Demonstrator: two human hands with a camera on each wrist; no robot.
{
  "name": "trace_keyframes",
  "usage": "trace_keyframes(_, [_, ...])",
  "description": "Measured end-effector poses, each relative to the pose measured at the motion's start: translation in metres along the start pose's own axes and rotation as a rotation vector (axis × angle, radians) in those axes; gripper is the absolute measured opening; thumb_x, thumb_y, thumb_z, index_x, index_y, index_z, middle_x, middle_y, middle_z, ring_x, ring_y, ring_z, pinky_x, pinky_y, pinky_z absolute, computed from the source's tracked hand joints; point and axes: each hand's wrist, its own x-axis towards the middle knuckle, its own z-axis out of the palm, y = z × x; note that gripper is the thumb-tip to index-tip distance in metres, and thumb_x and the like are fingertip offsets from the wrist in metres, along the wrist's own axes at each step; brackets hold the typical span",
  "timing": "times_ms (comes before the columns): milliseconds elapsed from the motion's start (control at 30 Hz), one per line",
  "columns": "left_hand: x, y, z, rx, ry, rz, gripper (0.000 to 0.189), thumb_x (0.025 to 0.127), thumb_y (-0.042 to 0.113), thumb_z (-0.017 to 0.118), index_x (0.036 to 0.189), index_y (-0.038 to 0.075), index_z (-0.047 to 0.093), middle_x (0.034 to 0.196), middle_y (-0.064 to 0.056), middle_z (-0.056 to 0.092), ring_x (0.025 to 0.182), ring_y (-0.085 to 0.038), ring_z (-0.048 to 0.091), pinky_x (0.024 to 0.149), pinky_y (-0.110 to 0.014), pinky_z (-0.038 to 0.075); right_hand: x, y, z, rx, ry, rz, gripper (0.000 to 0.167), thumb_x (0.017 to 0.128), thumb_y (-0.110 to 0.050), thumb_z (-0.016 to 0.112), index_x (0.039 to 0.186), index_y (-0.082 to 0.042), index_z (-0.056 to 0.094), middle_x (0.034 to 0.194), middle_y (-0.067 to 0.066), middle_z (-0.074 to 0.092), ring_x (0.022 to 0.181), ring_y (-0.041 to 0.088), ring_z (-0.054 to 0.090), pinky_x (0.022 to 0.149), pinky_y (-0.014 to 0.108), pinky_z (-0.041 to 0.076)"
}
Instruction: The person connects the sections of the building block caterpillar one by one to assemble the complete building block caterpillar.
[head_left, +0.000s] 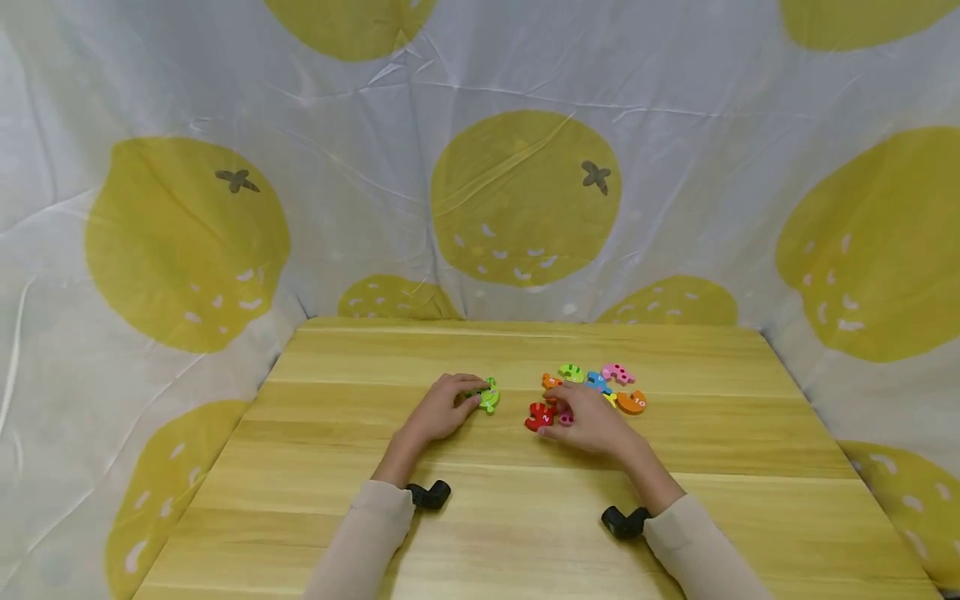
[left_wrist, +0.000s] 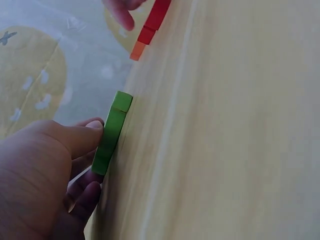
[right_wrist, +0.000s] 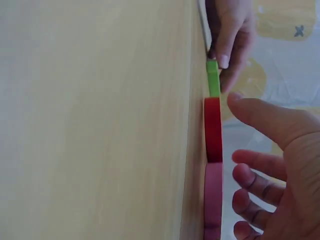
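Note:
My left hand pinches the edge of a light green wooden puzzle piece, lying flat on the tabletop. In the left wrist view, thumb and fingers meet the near side of that green piece. My right hand hovers over a red piece marked with a 2, its thumb and fingers spread apart. The right wrist view shows a gap between those fingers and the red piece. Next to it is a small pink piece, partly under the hand.
Beyond my right hand lie a green striped piece, a pink spotted piece, a blue piece and two orange pieces, with a bit of yellow showing. A lemon-print curtain surrounds the wooden table.

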Motion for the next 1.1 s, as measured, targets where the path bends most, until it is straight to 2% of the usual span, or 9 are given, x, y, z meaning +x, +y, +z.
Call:
trace_keyframes(100, [-0.001, -0.002, 0.004, -0.025, 0.034, 0.003, 0.033, 0.105, 0.024, 0.061, 0.137, 0.019, 0.069, 0.142, -0.004, 0.065, 0.127, -0.031, 0.056, 0.109, -0.056, 0.044, 0.001, -0.003, 0.004, -0.031, -0.009, -0.002, 0.067, 0.082, -0.048, 0.085, 0.132, -0.008, 0.068, 0.094, -0.006, 0.062, 0.082, 0.009, 0.051, 0.074, 0.029, 0.046])
trace_keyframes(300, [-0.002, -0.004, 0.008, -0.052, 0.082, 0.001, 0.030, 0.102, 0.024, 0.065, 0.131, 0.019, 0.072, 0.137, -0.004, 0.069, 0.126, -0.033, 0.060, 0.111, -0.056, 0.044, 0.002, -0.007, 0.010, -0.075, -0.023, 0.009, 0.060, 0.085, -0.043, 0.084, 0.131, -0.008, 0.069, 0.105, 0.002, 0.064, 0.087, 0.015, 0.055, 0.080, 0.036, 0.049])
trace_keyframes(400, [-0.003, -0.004, 0.009, -0.073, 0.101, -0.017, 0.029, 0.101, 0.023, 0.068, 0.129, 0.019, 0.074, 0.135, -0.003, 0.070, 0.124, -0.032, 0.062, 0.109, -0.054, 0.046, 0.002, -0.008, 0.012, -0.078, -0.013, 0.014, 0.058, 0.085, -0.042, 0.084, 0.129, -0.007, 0.070, 0.119, 0.010, 0.066, 0.104, 0.024, 0.063, 0.094, 0.045, 0.053])
trace_keyframes(533, [-0.003, -0.003, 0.009, -0.085, 0.122, -0.046, 0.028, 0.099, 0.022, 0.070, 0.127, 0.020, 0.075, 0.132, -0.001, 0.072, 0.118, -0.028, 0.064, 0.104, -0.050, 0.050, 0.003, -0.010, 0.014, -0.057, 0.004, 0.041, 0.058, 0.084, -0.046, 0.084, 0.128, -0.010, 0.069, 0.131, 0.011, 0.063, 0.119, 0.031, 0.063, 0.105, 0.053, 0.050])
trace_keyframes(667, [-0.003, -0.003, 0.008, -0.089, 0.129, -0.059, 0.027, 0.099, 0.024, 0.071, 0.125, 0.021, 0.076, 0.129, -0.001, 0.073, 0.115, -0.026, 0.066, 0.101, -0.048, 0.052, 0.004, -0.015, 0.016, -0.044, 0.023, 0.049, 0.059, 0.084, -0.046, 0.084, 0.128, -0.011, 0.068, 0.130, 0.008, 0.065, 0.123, 0.030, 0.061, 0.106, 0.051, 0.049])
trace_keyframes(900, [-0.003, -0.005, 0.008, -0.091, 0.138, -0.053, 0.027, 0.098, 0.024, 0.072, 0.124, 0.020, 0.077, 0.129, -0.002, 0.073, 0.120, -0.027, 0.065, 0.105, -0.049, 0.051, 0.009, -0.026, 0.019, 0.035, 0.041, 0.048, 0.061, 0.085, -0.041, 0.084, 0.134, -0.010, 0.066, 0.133, 0.008, 0.067, 0.128, 0.031, 0.059, 0.112, 0.050, 0.047])
trace_keyframes(1100, [0.000, -0.007, 0.008, -0.094, 0.139, -0.040, 0.026, 0.098, 0.026, 0.072, 0.123, 0.020, 0.077, 0.128, -0.001, 0.074, 0.121, -0.026, 0.066, 0.106, -0.048, 0.051, 0.016, -0.036, 0.026, 0.075, 0.078, 0.054, 0.055, 0.084, -0.039, 0.085, 0.129, -0.011, 0.069, 0.126, 0.005, 0.069, 0.117, 0.025, 0.063, 0.102, 0.046, 0.053])
